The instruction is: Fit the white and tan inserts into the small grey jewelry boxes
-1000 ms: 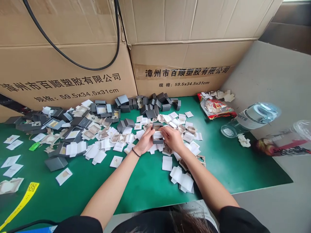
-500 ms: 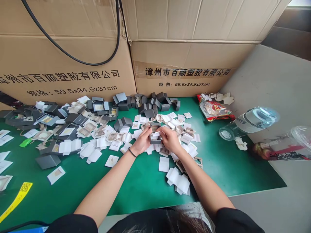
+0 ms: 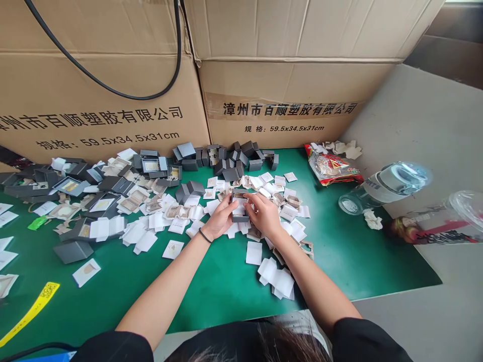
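Observation:
Above the middle of the table I hold a small dark grey box (image 3: pixel 240 218), its open top facing me. My left hand (image 3: pixel 220 220) is closed around its left side, with the thumb over the rim. A white card (image 3: pixel 238 206) shows inside the box. The fingers of my right hand (image 3: pixel 263 213) are bent in and pinched at the card's right edge; the fingertips are partly hidden. Under and around both hands lie loose white cards (image 3: pixel 254 253) and torn beige paper inserts (image 3: pixel 177 211).
Many dark grey boxes (image 3: pixel 73 252) pile up at the left and back. Large cartons (image 3: pixel 279 80) stand behind the table. A red snack bag (image 3: pixel 332 168), a clear bottle (image 3: pixel 385 187) and a plastic cup (image 3: pixel 441 221) are at the right. A yellow strip (image 3: pixel 32 315) lies front left.
The white card now sits within the box, between my fingers, where the box's hollow showed before. My right fingers have curled further over it. The view has shifted slightly.

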